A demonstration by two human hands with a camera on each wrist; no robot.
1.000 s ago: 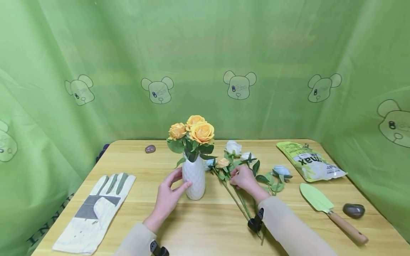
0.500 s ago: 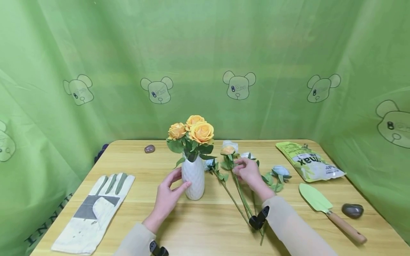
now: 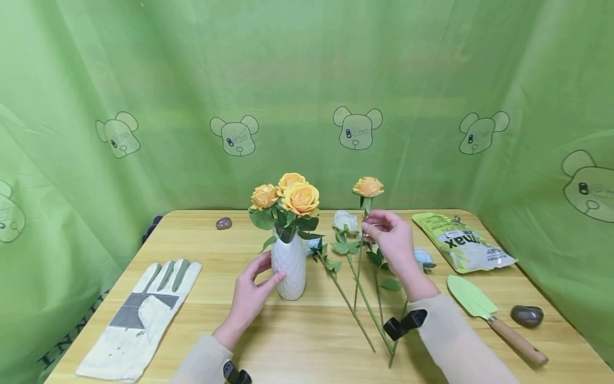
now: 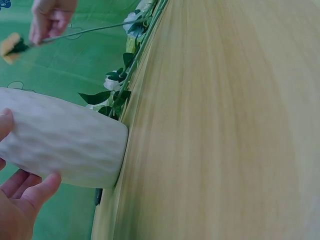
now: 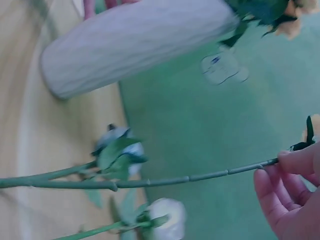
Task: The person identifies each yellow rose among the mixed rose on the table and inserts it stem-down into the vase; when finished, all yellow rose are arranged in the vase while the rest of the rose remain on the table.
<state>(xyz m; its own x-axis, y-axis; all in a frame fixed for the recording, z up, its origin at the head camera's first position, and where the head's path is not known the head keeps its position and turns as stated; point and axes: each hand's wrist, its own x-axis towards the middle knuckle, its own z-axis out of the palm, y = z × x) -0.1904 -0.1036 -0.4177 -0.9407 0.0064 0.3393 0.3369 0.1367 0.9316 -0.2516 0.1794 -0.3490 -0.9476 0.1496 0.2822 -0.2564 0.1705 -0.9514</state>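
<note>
On the table, left to right:
Glove (image 3: 139, 314): lies flat at the far left, well clear of our hands.
Left hand (image 3: 249, 290): our thumb and fingers curl around the white vase (image 3: 289, 269), steadying it upright.
Vase risk: it already holds three orange roses (image 3: 288, 197) and looks top-heavy; we judge a nudge from a new stem could tip it if we loosen our hold.
Right hand (image 3: 393, 240): pinches the stem of one orange rose (image 3: 368, 186) just under the bloom, held upright right of the vase.
Stem risk: its low end might snag the loose flowers (image 3: 346, 234) lying on the table.
Hidden: the vase mouth is buried in leaves; the right wrist view is blurred.
</note>
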